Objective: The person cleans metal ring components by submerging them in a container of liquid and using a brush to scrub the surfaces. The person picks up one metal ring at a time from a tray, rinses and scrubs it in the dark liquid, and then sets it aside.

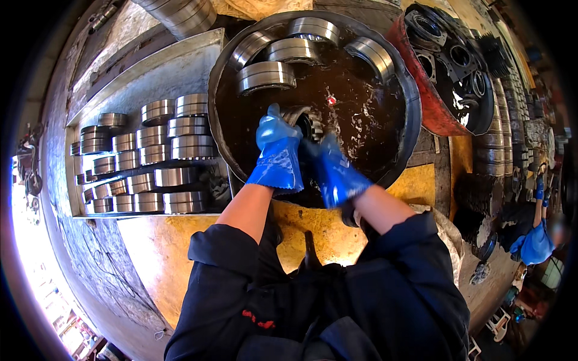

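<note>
A wide round metal tub point(413, 114) of brown liquid stands in front of me. Over its near part, my left hand point(278, 147), in a blue rubber glove, is closed on the side of a steel roller bearing point(306, 115), its thumb side up. The bearing is tilted, so its rollers and dark bore partly show. My right hand point(339, 171), gloved the same way, is at the bearing's near right side; motion smears its fingers, and whatever they may hold is hidden. Several shiny bearing rings point(267, 77) sit partly in the liquid at the tub's far side.
Left of the tub, a shallow metal tray point(150, 75) holds rows of stacked bearings point(191, 146). A red tub point(415, 81) with dark flanged metal parts point(460, 56) stands at the far right. Beyond it are stacked cylindrical parts and another person point(533, 240) in blue.
</note>
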### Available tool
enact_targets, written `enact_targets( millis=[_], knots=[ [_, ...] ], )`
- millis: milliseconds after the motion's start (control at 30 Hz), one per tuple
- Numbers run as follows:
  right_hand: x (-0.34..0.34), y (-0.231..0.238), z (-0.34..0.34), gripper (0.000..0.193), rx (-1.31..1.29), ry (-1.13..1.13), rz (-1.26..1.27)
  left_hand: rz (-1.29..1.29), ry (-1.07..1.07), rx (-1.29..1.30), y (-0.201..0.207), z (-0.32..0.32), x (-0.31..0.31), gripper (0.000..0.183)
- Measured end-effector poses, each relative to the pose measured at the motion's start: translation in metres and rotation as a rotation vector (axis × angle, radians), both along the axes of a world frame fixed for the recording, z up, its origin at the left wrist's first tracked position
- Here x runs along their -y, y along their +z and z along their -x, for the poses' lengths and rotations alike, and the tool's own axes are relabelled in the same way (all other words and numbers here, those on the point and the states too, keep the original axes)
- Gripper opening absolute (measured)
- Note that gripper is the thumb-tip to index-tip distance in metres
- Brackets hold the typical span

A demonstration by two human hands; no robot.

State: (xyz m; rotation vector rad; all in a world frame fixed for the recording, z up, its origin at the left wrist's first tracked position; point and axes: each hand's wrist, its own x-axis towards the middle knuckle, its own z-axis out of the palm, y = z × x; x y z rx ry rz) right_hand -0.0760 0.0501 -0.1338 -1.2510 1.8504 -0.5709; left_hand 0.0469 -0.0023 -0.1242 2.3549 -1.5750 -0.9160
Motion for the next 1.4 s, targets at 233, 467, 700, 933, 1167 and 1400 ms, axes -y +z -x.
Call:
enact_targets(
  millis=[233, 467, 700, 933, 1167, 1400],
  knots=[
    [0.077, -0.049, 0.040, 0.071, 0.086, 0.271, -0.224, 0.085, 0.018, -0.096, 0.009, 0.017, -0.002, 0.068],
    [-0.011, -0.036, -0.009, 0.084, 0.263, -0.163, 0.142, 0.068, 0.029, -0.046, 0.002, 0.007, -0.001, 0.070],
    [0.077, 0.000, 0.026, 0.079, 0.144, 0.138, -0.441, 0.043, 0.033, -0.047, 0.005, 0.011, 0.002, 0.073],
    [-0.006, -0.062, -0.006, 0.085, 0.292, -0.246, 0.250, 0.068, 0.031, -0.092, 0.003, 0.010, -0.005, 0.071],
    [0.052, -0.023, 0.025, 0.067, 0.079, 0.261, -0.053, 0.077, 0.025, -0.022, 0.004, 0.000, -0.005, 0.071],
    [0.034, -0.087, -0.015, 0.083, -0.235, -0.148, -0.086, 0.042, 0.017, 0.011, 0.001, 0.002, 0.001, 0.072]
  ],
)
